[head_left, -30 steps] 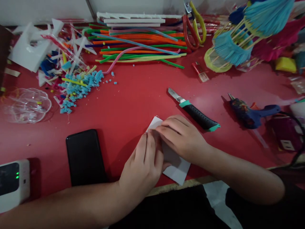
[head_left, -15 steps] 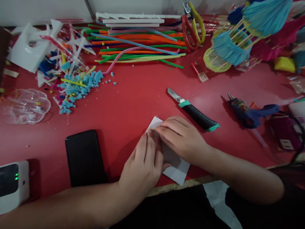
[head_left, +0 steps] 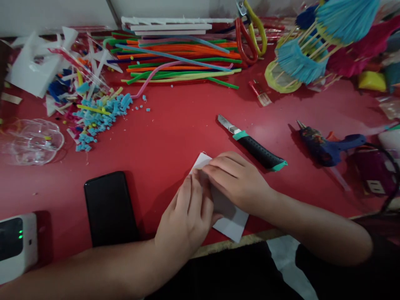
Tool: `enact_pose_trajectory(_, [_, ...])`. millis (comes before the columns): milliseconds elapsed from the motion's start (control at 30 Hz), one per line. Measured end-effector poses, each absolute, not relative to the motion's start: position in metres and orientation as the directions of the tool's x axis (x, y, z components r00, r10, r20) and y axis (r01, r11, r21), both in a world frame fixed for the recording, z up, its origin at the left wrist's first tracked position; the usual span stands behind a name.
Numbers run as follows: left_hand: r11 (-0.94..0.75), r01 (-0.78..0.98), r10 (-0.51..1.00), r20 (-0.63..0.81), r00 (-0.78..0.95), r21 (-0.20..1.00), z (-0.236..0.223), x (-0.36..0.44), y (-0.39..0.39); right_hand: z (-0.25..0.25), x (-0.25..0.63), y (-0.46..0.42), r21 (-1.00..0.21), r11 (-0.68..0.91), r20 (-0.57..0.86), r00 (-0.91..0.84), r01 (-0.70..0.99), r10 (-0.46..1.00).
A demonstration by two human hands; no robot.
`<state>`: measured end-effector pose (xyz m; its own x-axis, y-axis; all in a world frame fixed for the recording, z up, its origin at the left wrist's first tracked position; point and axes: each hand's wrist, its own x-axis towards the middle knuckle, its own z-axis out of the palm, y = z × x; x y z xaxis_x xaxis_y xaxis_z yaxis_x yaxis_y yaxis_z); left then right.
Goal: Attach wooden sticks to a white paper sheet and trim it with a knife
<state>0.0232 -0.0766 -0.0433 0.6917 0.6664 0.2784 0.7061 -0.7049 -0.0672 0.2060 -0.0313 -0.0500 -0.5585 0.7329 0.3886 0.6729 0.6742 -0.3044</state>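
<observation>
A white rectangular sheet (head_left: 235, 225), paper or thin board, lies slantwise on the red table near its front edge. Over it, my left hand (head_left: 187, 208) is closed, its fingers bent and pressed together. My right hand (head_left: 239, 181) comes in from the right, also closed, its fingertips meeting those of the left above the sheet's upper part. Something tiny and yellowish seems to sit between the fingertips, too small to name. Just beyond my right hand rests a utility knife (head_left: 254, 146) with a black and green handle, its blade out.
A black phone (head_left: 111, 208) lies left of my hands, beside a white device (head_left: 15, 237) with green lights. Foam scraps (head_left: 103, 116) and a clear plastic case (head_left: 37, 141) are farther back. Pipe cleaners (head_left: 181, 56), pliers (head_left: 250, 35), a glue gun (head_left: 328, 146) and a blue paper craft (head_left: 303, 60) surround the space.
The view has shifted very slightly, so the background things appear a little farther left. Both hands keep nearly the same pose over the white sheet.
</observation>
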Motion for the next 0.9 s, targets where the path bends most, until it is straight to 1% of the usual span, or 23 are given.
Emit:
enact_pose_trajectory(167, [-0.706, 0.705, 0.661, 0.301, 0.688, -0.064, -0.043, 0.022, -0.077, -0.05, 0.206, -0.031, -0.308, 0.664, 0.394, -0.544, 0.682, 0.741])
enact_pose_trajectory(300, [-0.701, 0.71, 0.666, 0.292, 0.686, -0.07, -0.043, 0.023, -0.076, -0.051, 0.205, -0.032, -0.32, 0.661, 0.389, -0.542, 0.679, 0.745])
enact_pose_trajectory(433, [-0.7, 0.709, 0.667, 0.279, 0.69, -0.08, -0.043, 0.024, -0.076, -0.048, 0.209, -0.03, -0.381, 0.646, 0.362, -0.537, 0.661, 0.762])
enact_pose_trajectory(567, [-0.694, 0.716, 0.679, 0.263, 0.685, -0.072, -0.043, 0.023, -0.077, -0.039, 0.221, -0.025, -0.462, 0.575, 0.315, -0.481, 0.675, 0.818])
enact_pose_trajectory(700, [-0.692, 0.718, 0.683, 0.255, 0.685, -0.073, -0.043, 0.023, -0.077, -0.033, 0.233, -0.02, -0.471, 0.514, 0.303, -0.415, 0.717, 0.858])
enact_pose_trajectory(900, [-0.69, 0.721, 0.687, 0.256, 0.68, -0.067, -0.043, 0.023, -0.077, -0.042, 0.223, -0.023, -0.507, 0.558, 0.289, -0.48, 0.657, 0.828])
